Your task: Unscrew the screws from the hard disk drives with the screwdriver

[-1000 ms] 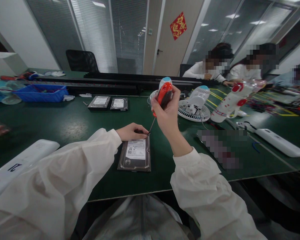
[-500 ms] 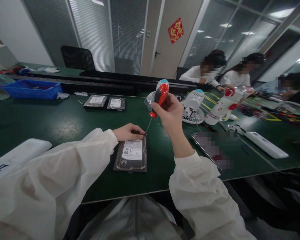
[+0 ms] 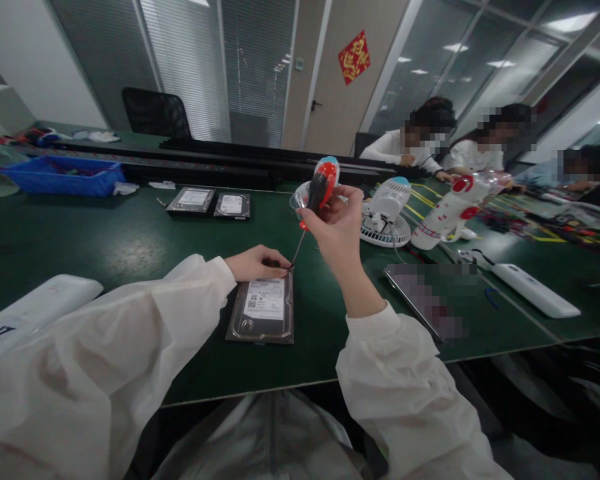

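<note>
A hard drive with a white label [image 3: 264, 308] lies on the green table in front of me. My left hand [image 3: 260, 263] rests at its far edge, fingers pressed together near the far right corner; what they pinch there, if anything, is too small to make out. My right hand [image 3: 337, 223] is closed round the handle of a red and black screwdriver [image 3: 323, 187] with a light blue end. Its shaft slants down to the left, and the tip meets the drive's far right corner beside my left fingertips.
Two more drives [image 3: 191, 200] [image 3: 232, 206] lie farther back, near a blue bin [image 3: 70, 177]. To the right are a white fan [image 3: 387, 210], a bottle [image 3: 447, 210], a phone [image 3: 420, 300] and a white device [image 3: 535, 290]. People sit at the far right.
My right hand has turned slightly round the screwdriver handle, and its fingers have shifted. The screwdriver's tip stays at the drive's corner, and my left hand has hardly moved.
</note>
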Demonstrator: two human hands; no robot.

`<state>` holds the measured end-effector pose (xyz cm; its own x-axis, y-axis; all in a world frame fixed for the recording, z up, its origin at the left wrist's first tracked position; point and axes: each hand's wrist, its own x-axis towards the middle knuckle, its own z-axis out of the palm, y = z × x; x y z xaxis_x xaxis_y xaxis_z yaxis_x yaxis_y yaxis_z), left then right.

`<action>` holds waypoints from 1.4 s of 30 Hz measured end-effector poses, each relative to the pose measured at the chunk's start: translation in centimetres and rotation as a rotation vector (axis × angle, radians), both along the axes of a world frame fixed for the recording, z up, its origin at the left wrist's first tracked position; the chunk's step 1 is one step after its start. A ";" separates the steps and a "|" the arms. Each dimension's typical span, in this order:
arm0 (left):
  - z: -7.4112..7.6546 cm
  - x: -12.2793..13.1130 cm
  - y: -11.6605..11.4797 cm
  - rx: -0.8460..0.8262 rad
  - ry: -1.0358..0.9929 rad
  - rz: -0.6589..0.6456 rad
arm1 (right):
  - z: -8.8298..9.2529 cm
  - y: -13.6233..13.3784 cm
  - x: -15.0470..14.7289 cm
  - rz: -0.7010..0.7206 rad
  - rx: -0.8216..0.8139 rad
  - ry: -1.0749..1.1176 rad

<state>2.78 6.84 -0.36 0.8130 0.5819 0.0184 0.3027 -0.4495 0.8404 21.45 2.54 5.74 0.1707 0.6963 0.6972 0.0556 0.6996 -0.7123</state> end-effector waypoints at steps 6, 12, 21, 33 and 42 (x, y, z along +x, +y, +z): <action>-0.1 0.0 0.1 -0.001 0.006 0.000 | 0.1 -0.2 0.0 0.036 -0.027 0.005; 0.1 0.1 -0.1 0.011 -0.008 0.003 | -0.1 -0.1 -0.2 -0.059 -0.001 -0.003; 0.1 0.1 -0.2 -0.007 -0.022 0.008 | 0.4 -0.3 -0.2 -0.075 -0.046 -0.060; 0.3 0.2 -0.2 -0.010 -0.004 0.013 | -0.1 -0.2 -0.3 -0.011 -0.039 -0.008; 0.4 0.1 -0.2 -0.003 -0.009 -0.005 | 0.4 -0.3 0.1 -0.116 0.037 -0.154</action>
